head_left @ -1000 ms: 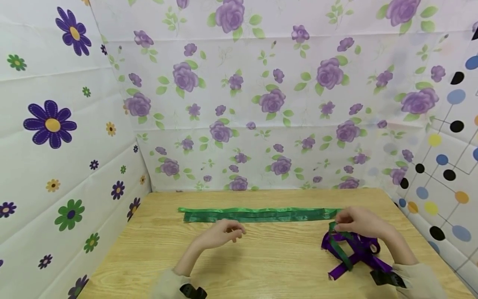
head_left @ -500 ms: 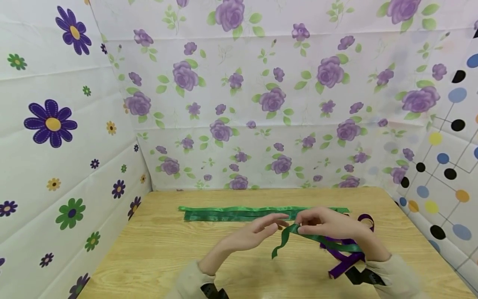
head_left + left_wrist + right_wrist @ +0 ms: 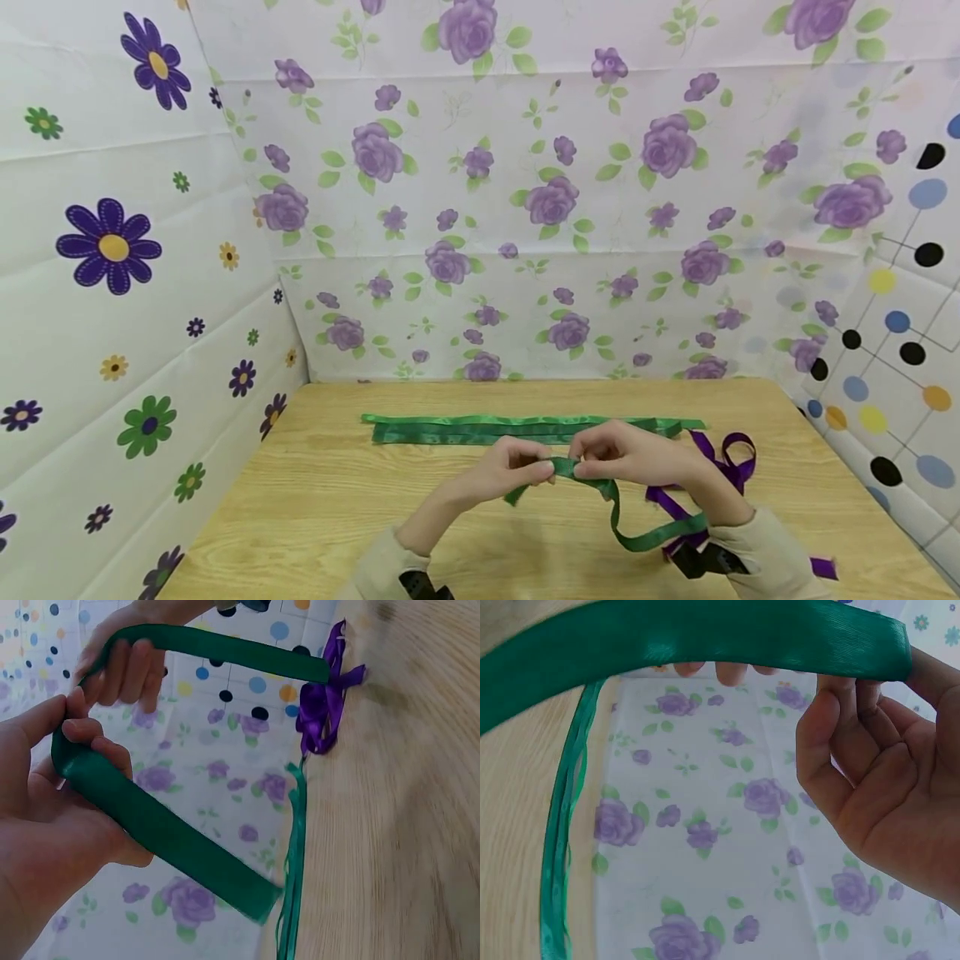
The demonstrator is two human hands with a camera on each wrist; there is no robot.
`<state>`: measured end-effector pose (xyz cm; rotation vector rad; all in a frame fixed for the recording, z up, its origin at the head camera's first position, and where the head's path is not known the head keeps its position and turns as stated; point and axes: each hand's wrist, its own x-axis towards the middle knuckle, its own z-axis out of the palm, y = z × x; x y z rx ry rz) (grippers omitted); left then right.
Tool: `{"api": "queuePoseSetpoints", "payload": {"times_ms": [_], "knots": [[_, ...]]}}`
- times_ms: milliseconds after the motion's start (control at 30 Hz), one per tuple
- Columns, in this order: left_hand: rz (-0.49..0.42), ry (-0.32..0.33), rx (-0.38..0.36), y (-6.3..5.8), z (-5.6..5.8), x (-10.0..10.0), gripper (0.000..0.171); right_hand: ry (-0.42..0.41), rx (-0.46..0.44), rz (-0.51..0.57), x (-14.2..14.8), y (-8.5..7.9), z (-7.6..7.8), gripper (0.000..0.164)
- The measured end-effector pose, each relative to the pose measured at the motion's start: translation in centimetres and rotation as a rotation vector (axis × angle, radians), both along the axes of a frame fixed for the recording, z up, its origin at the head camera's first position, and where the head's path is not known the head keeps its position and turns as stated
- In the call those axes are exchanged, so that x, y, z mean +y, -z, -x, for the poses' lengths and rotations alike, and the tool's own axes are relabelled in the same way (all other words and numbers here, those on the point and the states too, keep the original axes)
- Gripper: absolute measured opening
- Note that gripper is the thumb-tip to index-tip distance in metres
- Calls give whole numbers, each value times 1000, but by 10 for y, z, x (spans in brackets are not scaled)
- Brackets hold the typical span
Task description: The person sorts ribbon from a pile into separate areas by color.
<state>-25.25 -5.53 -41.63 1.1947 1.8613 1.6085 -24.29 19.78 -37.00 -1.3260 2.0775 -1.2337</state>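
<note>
A dark green satin ribbon [image 3: 637,540] is held up between both hands above the table. My left hand [image 3: 495,477] pinches it near one end, which hangs below the fingers; the left wrist view shows this ribbon tail [image 3: 172,832] slanting down from the left hand [image 3: 52,825]. Close beside it, my right hand [image 3: 645,454] pinches the same ribbon between thumb and fingers. From there the longer part loops down towards the right wrist. A tangle of purple ribbon [image 3: 738,475] lies on the right, partly hidden behind the right hand and forearm.
Towards the back of the wooden table [image 3: 315,492], a bright green ribbon [image 3: 480,420] and darker green ribbons [image 3: 442,434] lie stretched side by side. Flowered cloth [image 3: 450,317] hangs behind the table. Patterned sheets flank it on both sides.
My right hand has carried the dark green ribbon leftward from the purple tangle. My left hand has come rightward and now pinches it too. Some purple ribbon has shifted with it.
</note>
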Motion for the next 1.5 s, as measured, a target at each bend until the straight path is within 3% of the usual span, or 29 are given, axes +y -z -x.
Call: {"api": "queuePoseSetpoints", "payload": {"times_ms": [200, 333, 433, 567, 833, 1000, 1100, 1233, 1333, 1500], "knots": [[34, -125, -2, 8, 7, -21, 28, -90, -209, -5, 7, 19, 6, 16], [41, -156, 2, 13, 9, -29, 27, -169, -324, -33, 3, 35, 9, 22], [49, -175, -2, 16, 11, -35, 28, -201, -333, -23, 1, 45, 12, 23], [52, -208, -36, 18, 13, -50, 23, -182, -265, 32, 10, 54, 18, 23], [-7, -351, -25, 23, 22, -93, 17, -56, -249, 49, 43, 73, 42, 24], [-1, -391, -39, 31, 30, -126, 20, 71, -237, -1, 62, 82, 51, 26], [51, -451, -55, 36, 34, -147, 20, 178, -223, -60, 73, 86, 55, 28], [189, -589, -69, 41, 37, -167, 25, 277, -249, -116, 87, 92, 60, 30], [285, -699, -51, 39, 35, -174, 27, 330, -248, -142, 95, 95, 63, 28], [368, -875, -16, 43, 35, -185, 17, 422, -198, -212, 106, 103, 68, 25]]}}
